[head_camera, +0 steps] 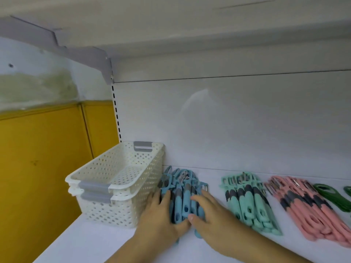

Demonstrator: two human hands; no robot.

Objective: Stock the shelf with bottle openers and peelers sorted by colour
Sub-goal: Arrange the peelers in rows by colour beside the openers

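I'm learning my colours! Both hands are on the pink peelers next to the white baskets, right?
Not pink. In the head view, the left hand and right hand are on the blue peelers next to the white baskets.

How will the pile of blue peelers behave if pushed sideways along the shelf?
The blue peelers are many loose, stiff pieces, so the pile will probably spread rather than move as one. The white shelf looks smooth, so they should slide easily. The left hand and right hand rest on the pile, which may keep it together.
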